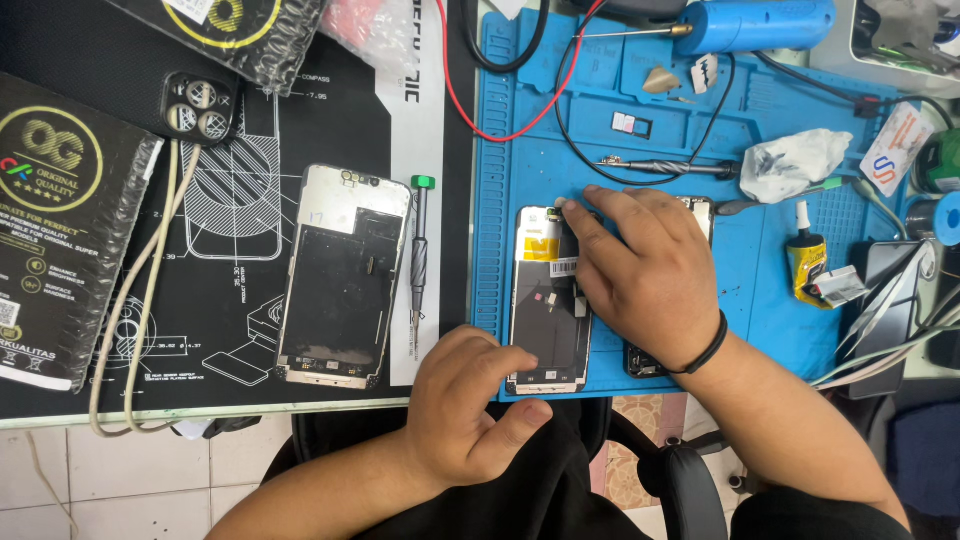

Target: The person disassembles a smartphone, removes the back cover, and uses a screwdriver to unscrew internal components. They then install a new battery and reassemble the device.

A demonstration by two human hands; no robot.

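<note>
A phone screen panel [545, 320] lies face down on the blue repair mat [780, 330]. My left hand [465, 410] rests at the mat's front edge, index finger on the panel's lower left corner. My right hand [645, 275], with a black band on the wrist, lies flat over an opened phone body [640, 362] beside the panel. Its fingertips press the panel's upper right edge. Most of the phone body is hidden under that hand. Neither hand grips anything.
A second phone frame [342, 275] and a green-capped screwdriver [419, 250] lie on the black mat to the left. A camera-cutout case [200, 108], a black box [60, 225], red and black wires [460, 100], a blue tool [750, 25], a glue bottle [805, 265] and crumpled tissue [795, 160] surround the work.
</note>
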